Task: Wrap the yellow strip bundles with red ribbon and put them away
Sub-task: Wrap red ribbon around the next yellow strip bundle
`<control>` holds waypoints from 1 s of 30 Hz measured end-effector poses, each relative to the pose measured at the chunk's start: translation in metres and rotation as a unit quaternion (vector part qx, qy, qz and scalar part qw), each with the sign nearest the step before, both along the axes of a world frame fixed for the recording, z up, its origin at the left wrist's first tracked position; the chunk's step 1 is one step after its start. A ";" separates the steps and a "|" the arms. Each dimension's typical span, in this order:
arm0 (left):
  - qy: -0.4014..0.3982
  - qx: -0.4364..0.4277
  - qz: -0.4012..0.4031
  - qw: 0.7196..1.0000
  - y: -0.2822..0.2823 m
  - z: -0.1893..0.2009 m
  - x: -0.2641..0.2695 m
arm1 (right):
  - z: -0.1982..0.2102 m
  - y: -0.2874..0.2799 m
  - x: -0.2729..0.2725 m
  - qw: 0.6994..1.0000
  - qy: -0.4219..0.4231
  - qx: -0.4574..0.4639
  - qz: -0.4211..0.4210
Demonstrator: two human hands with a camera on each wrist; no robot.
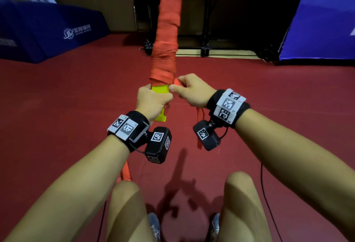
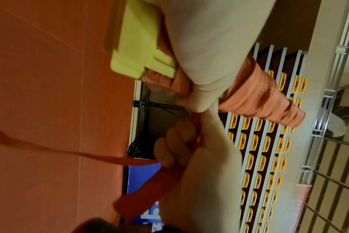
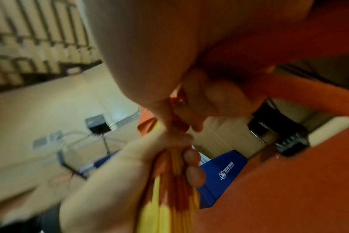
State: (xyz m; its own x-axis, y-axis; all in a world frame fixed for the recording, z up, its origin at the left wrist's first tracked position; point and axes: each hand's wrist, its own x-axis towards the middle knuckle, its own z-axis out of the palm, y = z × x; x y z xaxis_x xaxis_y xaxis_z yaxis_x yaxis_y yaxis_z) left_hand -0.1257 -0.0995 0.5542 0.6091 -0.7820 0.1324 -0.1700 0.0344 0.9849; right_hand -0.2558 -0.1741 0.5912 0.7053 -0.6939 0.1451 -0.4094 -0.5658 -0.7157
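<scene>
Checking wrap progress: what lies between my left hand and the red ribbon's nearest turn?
A short bare stretch of the yellow strip bundle, not yet wrapped, shows between the left hand and the red ribbon in the head view.

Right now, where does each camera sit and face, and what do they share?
Head: on the head, facing forward and down at the bundle; forearms and knees show.
Left wrist: under the wrist, along the left hand toward the ribbon; right hand shows.
Right wrist: blurred, along the right hand; left hand shows.
Shared: all see the bundle.
</scene>
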 end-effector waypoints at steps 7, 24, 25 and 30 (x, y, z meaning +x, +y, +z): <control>-0.040 0.052 0.048 0.997 0.000 0.001 -0.009 | -0.003 0.019 0.020 0.991 0.067 -0.076 -0.090; 0.162 0.118 -0.370 0.907 0.028 0.013 0.014 | 0.000 0.018 -0.002 0.969 -0.154 0.176 0.084; 0.170 0.113 -0.363 0.909 0.028 0.013 0.013 | 0.002 0.019 -0.003 0.970 -0.139 0.182 0.083; 0.060 0.038 -0.240 0.968 0.028 0.007 0.005 | 0.016 0.013 -0.004 0.977 -0.052 0.182 0.101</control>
